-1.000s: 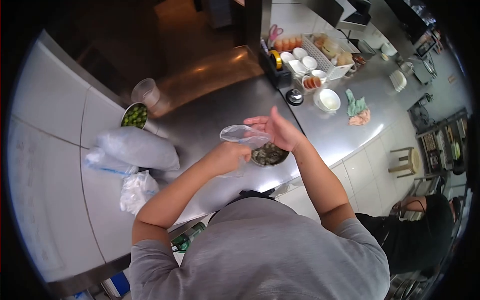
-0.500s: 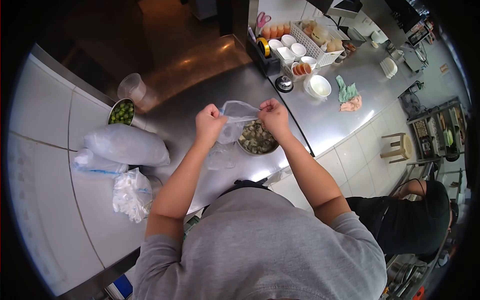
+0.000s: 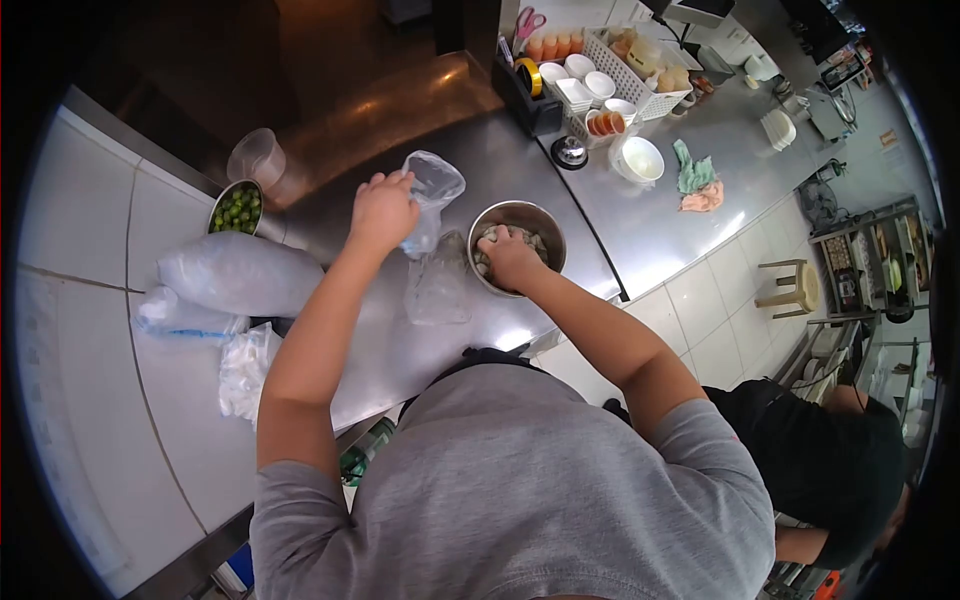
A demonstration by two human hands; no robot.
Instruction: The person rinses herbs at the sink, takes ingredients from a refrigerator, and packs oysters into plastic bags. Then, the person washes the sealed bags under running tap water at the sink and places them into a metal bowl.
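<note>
My left hand [image 3: 385, 212] is closed on the upper edge of a clear plastic bag [image 3: 437, 182], holding it above the steel counter with its mouth open. Another clear plastic bag [image 3: 438, 290] lies flat below it, beside the pot. My right hand [image 3: 510, 258] reaches into a round steel pot [image 3: 553, 228]. Its fingers curl down into greyish, wet food pieces [image 3: 483, 262] that look like shellfish meat; the fingertips are partly hidden among them.
At left are a steel container of small green limes [image 3: 238, 208], a clear plastic tub [image 3: 257, 157] and large filled plastic bags [image 3: 240, 272]. A call bell [image 3: 570, 152], white bowls [image 3: 640, 160], a basket [image 3: 660, 100] and cloths [image 3: 697, 177] occupy the right counter. A person in black [image 3: 815, 465] bends at right.
Both hands held the bag's mouth over the pot before. My right hand has let go and moved down into the pot; my left has carried the bag left and away from me.
</note>
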